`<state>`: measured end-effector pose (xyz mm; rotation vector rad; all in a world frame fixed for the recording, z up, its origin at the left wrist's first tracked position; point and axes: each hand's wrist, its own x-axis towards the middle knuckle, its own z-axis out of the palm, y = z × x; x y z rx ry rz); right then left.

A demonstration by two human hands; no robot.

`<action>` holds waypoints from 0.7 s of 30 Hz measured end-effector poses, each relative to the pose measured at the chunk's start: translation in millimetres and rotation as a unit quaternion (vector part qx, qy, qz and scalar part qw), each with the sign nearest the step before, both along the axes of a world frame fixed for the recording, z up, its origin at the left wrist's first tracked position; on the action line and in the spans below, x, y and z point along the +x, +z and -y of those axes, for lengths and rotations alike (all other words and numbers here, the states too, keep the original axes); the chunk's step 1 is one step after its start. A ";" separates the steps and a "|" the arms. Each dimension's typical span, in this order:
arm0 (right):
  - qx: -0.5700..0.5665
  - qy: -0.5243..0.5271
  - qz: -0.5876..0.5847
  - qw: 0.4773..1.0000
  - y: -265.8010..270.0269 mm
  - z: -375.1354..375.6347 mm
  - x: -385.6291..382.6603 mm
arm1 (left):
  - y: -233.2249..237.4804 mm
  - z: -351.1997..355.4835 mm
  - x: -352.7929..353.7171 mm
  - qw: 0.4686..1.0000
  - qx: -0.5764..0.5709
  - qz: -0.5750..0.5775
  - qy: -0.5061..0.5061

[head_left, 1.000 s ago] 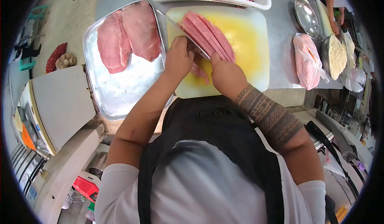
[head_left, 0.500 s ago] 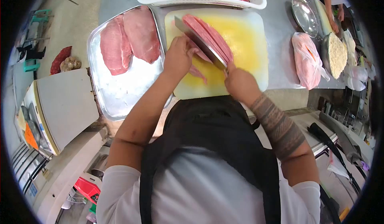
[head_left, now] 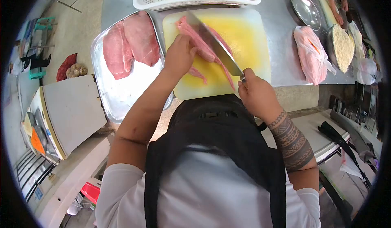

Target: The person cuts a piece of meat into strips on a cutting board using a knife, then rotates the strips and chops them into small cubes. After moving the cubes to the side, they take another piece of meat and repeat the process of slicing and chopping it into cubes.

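Observation:
My right hand (head_left: pixel 260 92) is closed round the handle of a large kitchen knife (head_left: pixel 223 50), its broad blade slanting up and left over the meat. My left hand (head_left: pixel 181 56) has its fingers curled against a long piece of raw pink meat (head_left: pixel 199 42) on the blade's left side; the fingertips are partly hidden. More meat shows to the right of the blade, partly covered by it. A small strip of meat (head_left: pixel 198 74) lies below my left hand. All of this rests on a yellow-stained white cutting board (head_left: pixel 248 36).
Left of the board, a metal tray (head_left: pixel 116 101) holds two large slabs of meat (head_left: pixel 140 38). Beyond the board stands a white plastic basket (head_left: pixel 195 2) of diced meat. To the right are a bagged pink item (head_left: pixel 309 55), a metal dish (head_left: pixel 305 10) and another person's hand (head_left: pixel 339 18).
The knife and my right hand have shifted right and down. The sliced meat has parted, with a long piece now left of the blade beside my left hand.

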<state>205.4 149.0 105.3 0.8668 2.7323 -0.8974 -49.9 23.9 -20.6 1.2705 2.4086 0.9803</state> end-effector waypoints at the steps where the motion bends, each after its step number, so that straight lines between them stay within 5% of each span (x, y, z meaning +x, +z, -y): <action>1: 0.004 0.011 0.003 1.000 0.2 -0.2 1.1 | 2.4 -1.3 -1.2 1.000 -0.010 0.003 -0.004; 21: 0.040 0.058 0.059 0.996 12.0 -2.4 -4.6 | -2.0 10.3 4.8 0.999 0.018 0.030 -0.011</action>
